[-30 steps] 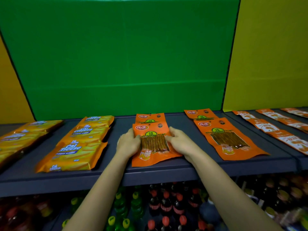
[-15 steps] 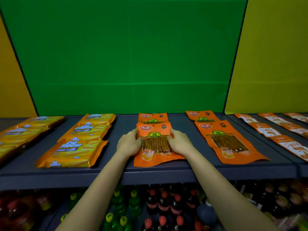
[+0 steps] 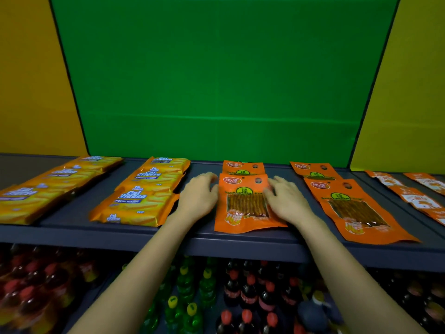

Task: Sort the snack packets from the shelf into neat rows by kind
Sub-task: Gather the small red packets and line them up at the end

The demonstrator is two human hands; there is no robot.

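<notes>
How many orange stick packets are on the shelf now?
4: front middle packet between left hand and right hand, rear middle packet behind it, front right packet, rear right packet. More may lie hidden underneath.

Left hand beside orange packet; right hand on it.

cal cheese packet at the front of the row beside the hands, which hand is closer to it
Left. The left hand is just right of that Cal Cheese packet, near its edge. The right hand is farther right, resting on the orange packet.
</notes>
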